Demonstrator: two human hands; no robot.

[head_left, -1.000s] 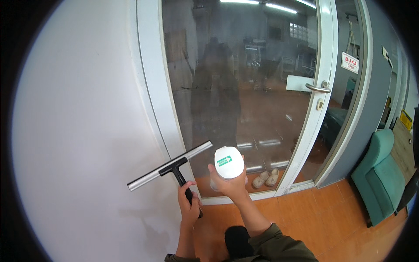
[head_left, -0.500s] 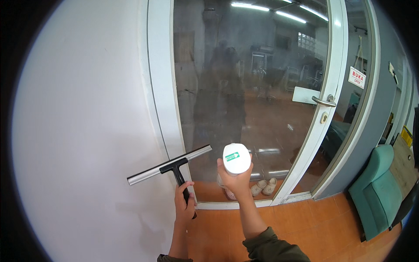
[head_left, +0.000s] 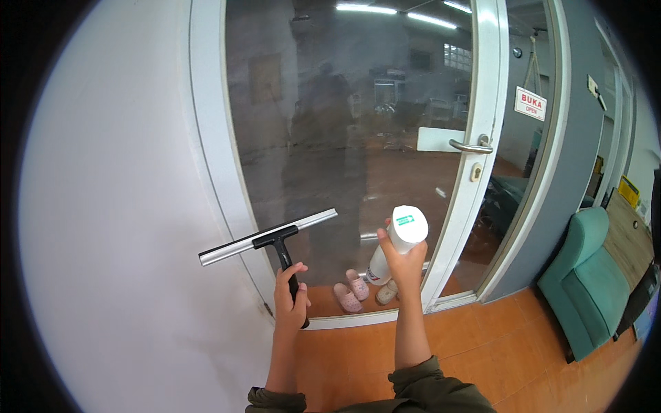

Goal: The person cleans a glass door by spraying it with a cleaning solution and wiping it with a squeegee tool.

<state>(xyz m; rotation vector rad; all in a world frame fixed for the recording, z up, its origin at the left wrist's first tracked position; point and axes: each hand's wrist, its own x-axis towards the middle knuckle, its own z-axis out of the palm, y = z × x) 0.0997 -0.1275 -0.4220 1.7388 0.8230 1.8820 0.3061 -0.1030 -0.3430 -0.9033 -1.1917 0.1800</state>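
A plain white wall fills my left side. Ahead of me stands a white-framed glass door, its pane hazy. An orange tiled floor lies below, with a green padded chair off to the right. My left fingers are curled round the black grip of a squeegee; its long silver bar slants up to the right, in front of the wall and door, and I cannot tell whether it touches either. My right fingers are wrapped round a tilted white bottle, its broad end facing up at me, before the lower glass. Behind the pane sit pink clogs.
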